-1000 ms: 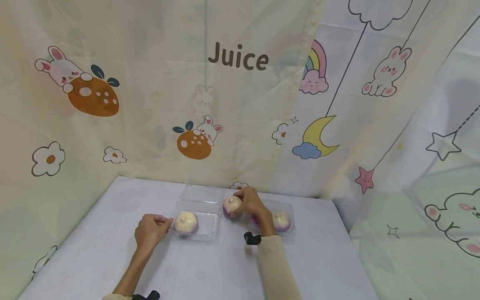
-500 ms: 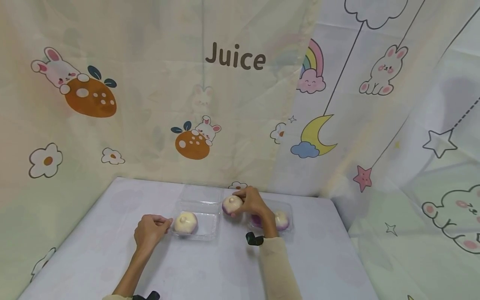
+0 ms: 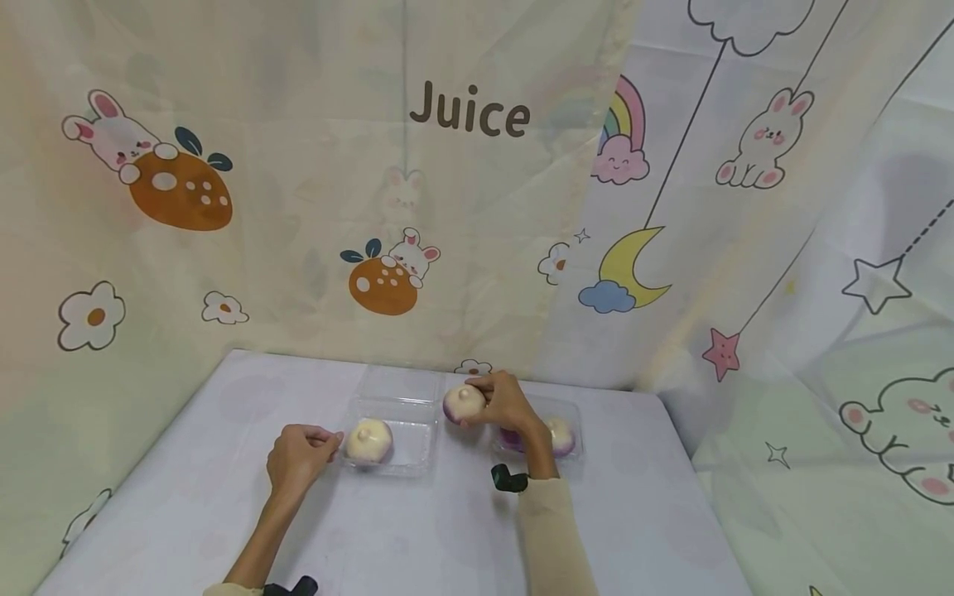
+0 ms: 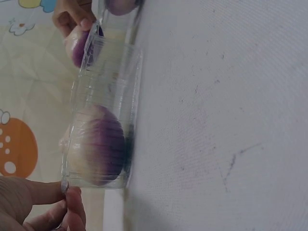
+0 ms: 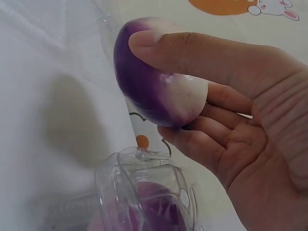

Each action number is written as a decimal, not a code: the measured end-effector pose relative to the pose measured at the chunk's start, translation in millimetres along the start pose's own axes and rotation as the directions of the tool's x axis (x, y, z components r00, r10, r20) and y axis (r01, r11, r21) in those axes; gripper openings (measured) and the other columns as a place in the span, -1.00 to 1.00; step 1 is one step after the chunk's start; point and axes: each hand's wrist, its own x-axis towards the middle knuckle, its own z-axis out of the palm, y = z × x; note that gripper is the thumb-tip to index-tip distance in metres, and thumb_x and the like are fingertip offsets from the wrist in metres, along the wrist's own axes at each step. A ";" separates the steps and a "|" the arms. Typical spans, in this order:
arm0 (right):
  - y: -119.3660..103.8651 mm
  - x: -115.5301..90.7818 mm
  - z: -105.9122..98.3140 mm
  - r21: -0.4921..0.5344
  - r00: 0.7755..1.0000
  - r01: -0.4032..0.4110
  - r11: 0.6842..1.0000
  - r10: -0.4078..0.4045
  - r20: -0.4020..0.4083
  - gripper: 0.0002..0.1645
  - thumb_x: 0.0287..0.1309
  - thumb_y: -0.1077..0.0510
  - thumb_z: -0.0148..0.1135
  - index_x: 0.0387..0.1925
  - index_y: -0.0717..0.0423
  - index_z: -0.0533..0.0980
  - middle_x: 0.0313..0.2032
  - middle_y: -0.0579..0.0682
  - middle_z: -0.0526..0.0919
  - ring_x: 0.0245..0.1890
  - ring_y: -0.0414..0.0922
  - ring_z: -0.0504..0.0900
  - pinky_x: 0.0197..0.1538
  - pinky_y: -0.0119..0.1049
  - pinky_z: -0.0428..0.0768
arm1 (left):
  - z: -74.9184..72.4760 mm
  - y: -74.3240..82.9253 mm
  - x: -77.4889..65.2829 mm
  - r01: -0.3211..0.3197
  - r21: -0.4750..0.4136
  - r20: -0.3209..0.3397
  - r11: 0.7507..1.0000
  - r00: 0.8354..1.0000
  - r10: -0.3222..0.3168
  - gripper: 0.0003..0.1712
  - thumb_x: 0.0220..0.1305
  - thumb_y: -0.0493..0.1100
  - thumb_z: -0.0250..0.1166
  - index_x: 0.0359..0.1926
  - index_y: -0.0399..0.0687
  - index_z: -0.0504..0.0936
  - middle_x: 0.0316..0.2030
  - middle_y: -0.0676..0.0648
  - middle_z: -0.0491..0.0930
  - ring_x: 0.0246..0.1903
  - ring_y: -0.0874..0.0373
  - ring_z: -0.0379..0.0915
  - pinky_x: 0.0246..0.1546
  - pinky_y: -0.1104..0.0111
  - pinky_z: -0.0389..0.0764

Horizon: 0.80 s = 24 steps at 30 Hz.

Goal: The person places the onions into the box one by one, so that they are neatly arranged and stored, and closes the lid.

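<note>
My right hand (image 3: 513, 406) holds a round purple-and-cream vegetable (image 3: 464, 405) with a small nub on top; its exact kind is unclear. In the right wrist view the thumb lies across the vegetable's side and the fingers are beneath. My left hand (image 3: 300, 455) pinches the rim of an open clear plastic container (image 3: 408, 470) between thumb and finger, as the left wrist view shows. Inside that container, at its left end, sits a similar vegetable (image 3: 368, 441). The held vegetable is above the table between this container and a second one.
The second clear container (image 3: 577, 414) stands to the right, partly behind my right wrist. It has a vegetable (image 3: 560, 437) at its right end and another purple one (image 3: 509, 439), partly hidden. A printed curtain (image 3: 298, 207) hangs behind the white table (image 3: 417, 538).
My right forearm has shifted slightly to the right, and the held vegetable sits a touch higher. The left hand stays at the container's rim.
</note>
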 end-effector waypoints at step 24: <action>-11.6 -7.7 6.3 0.318 0.997 -0.012 0.948 -0.011 0.072 -0.03 -0.25 0.45 0.79 0.31 0.45 0.59 0.23 0.35 0.73 0.26 0.19 0.75 0.21 -0.23 0.81 | -0.4 0.6 0.4 0.013 0.003 -0.007 1.000 1.000 -0.013 -0.70 0.37 -0.10 0.49 -0.32 -0.32 0.83 -0.57 -0.06 0.78 -0.58 0.15 0.61 -0.52 0.32 0.43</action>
